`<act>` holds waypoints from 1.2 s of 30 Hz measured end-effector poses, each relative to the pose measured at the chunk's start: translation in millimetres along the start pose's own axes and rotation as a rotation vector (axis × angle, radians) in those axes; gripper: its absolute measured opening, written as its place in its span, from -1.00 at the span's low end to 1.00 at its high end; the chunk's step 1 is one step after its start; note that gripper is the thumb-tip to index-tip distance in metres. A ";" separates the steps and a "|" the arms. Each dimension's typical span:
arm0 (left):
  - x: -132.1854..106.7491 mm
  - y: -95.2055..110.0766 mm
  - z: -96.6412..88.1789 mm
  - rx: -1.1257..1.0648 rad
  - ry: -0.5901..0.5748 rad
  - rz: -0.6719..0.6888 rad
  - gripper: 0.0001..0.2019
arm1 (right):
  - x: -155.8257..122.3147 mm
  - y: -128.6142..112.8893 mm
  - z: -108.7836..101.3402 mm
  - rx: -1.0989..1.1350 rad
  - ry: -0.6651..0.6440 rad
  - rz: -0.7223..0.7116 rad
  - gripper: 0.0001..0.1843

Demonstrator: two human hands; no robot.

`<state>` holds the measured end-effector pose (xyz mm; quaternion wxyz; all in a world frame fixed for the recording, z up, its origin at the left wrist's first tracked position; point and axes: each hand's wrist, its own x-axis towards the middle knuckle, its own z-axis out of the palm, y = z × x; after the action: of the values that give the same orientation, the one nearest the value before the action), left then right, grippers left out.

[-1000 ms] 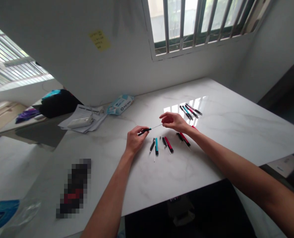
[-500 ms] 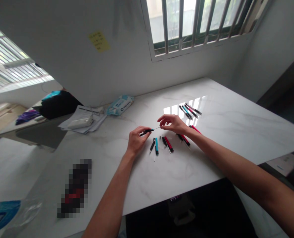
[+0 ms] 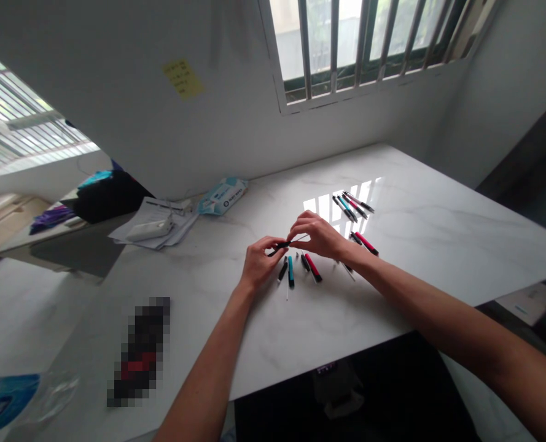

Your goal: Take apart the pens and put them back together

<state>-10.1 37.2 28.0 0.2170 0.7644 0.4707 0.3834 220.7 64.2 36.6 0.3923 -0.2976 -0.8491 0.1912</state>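
Note:
Above the white marbled table, my left hand (image 3: 262, 261) is closed around a black pen barrel (image 3: 279, 246). My right hand (image 3: 316, 235) pinches at the barrel's right end, its fingertips meeting the left hand's. A thin refill (image 3: 302, 237) points right from that spot, under the right palm. Just below the hands lie a turquoise pen barrel (image 3: 291, 270) and a black grip piece (image 3: 282, 271). Beside them are a red pen barrel (image 3: 313, 267) and another black grip piece (image 3: 304, 263). A loose refill (image 3: 349, 271) lies partly beneath my right wrist.
Several whole pens (image 3: 352, 206) lie in a row farther back. Another red barrel (image 3: 366, 243) is right of my wrist. A wipes packet (image 3: 223, 196) and papers (image 3: 155, 227) rest by the wall. A pixelated dark object (image 3: 139, 350) and a plastic bottle (image 3: 10, 399) are at left.
My right hand has moved left from the refill's far end to the barrel's end. My left hand has shifted slightly right, still holding the black barrel.

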 end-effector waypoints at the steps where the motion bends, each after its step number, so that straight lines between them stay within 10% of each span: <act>1: 0.1 0.1 0.0 0.001 -0.002 -0.003 -0.82 | 0.0 -2.1 0.4 0.032 0.027 0.019 -0.97; 12: 4.8 -16.0 -10.2 0.049 0.141 -0.085 -0.85 | 6.8 17.2 -15.2 0.801 0.395 0.404 -0.76; 20: 4.9 -19.5 -14.9 0.087 0.174 -0.058 -0.84 | -3.6 33.0 -10.5 0.264 0.193 0.288 -0.78; 36: 4.2 -20.7 -12.8 0.075 0.139 -0.044 -0.86 | -6.7 32.5 -9.3 0.226 0.089 0.246 -0.83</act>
<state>-30.6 50.1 23.1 0.1631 0.7331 0.5154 0.4128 242.9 85.1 20.6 0.4340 -0.3615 -0.7612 0.3188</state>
